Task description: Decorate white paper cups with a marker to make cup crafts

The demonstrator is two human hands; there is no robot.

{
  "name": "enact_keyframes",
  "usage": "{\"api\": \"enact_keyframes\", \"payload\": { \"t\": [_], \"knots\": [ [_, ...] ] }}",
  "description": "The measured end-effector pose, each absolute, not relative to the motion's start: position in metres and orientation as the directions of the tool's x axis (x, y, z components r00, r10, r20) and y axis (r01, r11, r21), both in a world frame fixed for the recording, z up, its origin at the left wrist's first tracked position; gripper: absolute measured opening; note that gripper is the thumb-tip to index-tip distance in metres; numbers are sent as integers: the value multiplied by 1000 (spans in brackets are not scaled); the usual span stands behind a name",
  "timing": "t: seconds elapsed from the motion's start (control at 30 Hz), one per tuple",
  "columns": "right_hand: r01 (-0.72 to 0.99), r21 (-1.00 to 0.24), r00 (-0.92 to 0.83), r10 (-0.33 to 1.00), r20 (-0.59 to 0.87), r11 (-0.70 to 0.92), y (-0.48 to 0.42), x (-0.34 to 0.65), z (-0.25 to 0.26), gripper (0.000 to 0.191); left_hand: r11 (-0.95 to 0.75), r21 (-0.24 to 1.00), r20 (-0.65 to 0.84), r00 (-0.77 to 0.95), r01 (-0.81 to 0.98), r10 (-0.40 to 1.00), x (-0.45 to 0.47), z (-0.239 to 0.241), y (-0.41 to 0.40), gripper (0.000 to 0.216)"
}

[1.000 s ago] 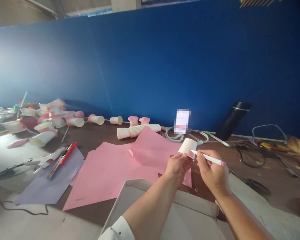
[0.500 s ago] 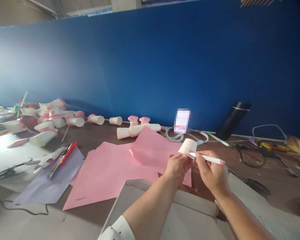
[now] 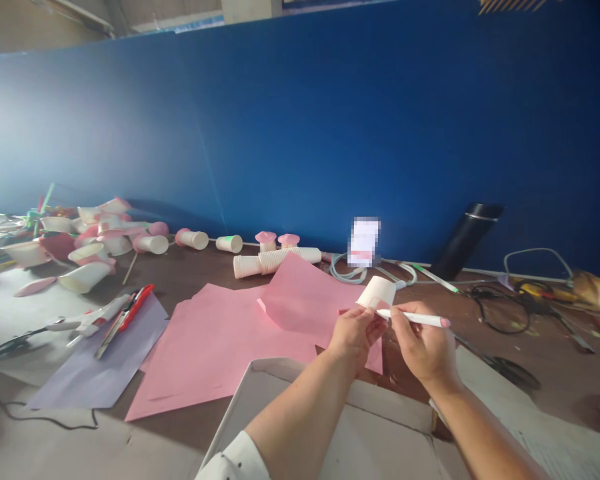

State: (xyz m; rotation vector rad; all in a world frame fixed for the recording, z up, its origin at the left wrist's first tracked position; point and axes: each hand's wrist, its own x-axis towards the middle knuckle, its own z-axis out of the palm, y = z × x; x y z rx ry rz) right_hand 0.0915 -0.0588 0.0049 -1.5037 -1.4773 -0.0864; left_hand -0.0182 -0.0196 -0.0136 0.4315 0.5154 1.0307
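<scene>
My left hand [image 3: 356,333] is closed on a white paper cup [image 3: 379,292], which it holds upside down above the pink paper. A faint pink outline shows on the cup's side. In my right hand [image 3: 427,343] is a white marker pen [image 3: 423,319] with a pink end, gripped like a writing tool. Its tip points left and meets the cup near the lower rim, by my left fingers; whether it touches I cannot tell. Pink paper sheets [image 3: 220,340] lie under and left of the hands.
A box cutter [image 3: 125,320] and glue gun [image 3: 97,320] lie on purple paper [image 3: 105,373]. Stacked cups [image 3: 275,260], a phone [image 3: 364,241], a cable [image 3: 343,270] and a black flask [image 3: 467,240] line the blue partition [image 3: 300,120]. A white box [image 3: 280,367] stands in front; scissors [image 3: 510,370] lie right.
The marker's tip has shifted slightly down along the cup toward its rim. The cup has tilted a little, and both arms stay in nearly the same place.
</scene>
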Motion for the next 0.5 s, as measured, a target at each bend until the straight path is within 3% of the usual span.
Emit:
{"api": "enact_keyframes", "payload": {
  "t": [0.5],
  "knots": [
    [797, -568, 299, 682, 668, 206, -58, 91, 3, 24, 452, 556, -164, 441, -698, 883, -18, -15, -19, 14]
  ]
}}
